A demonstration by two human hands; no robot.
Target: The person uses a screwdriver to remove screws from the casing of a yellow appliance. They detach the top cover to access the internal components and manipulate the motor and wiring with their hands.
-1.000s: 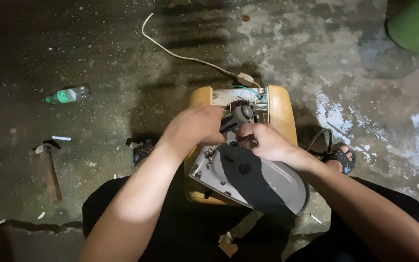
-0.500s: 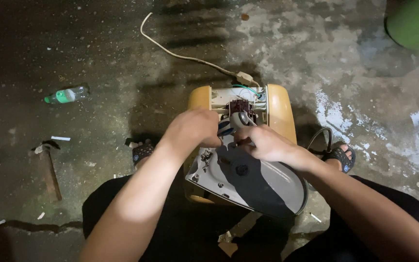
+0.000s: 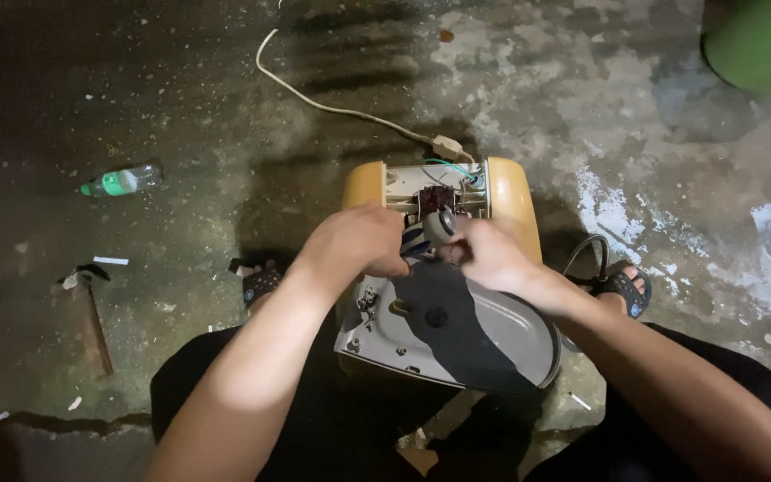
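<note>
Green tub cut off at top-right corner; fingers hide grey part's lower half

At frame centre, the appliance has a mustard-yellow shell and a grey base plate with a black band. The cord is cream. At left lies a clear bottle (green label); a green tub sits upper right.

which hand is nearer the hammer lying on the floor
Left. The left hand works at the yellow appliance, on the side toward the hammer; the right hand is farther across.
</note>
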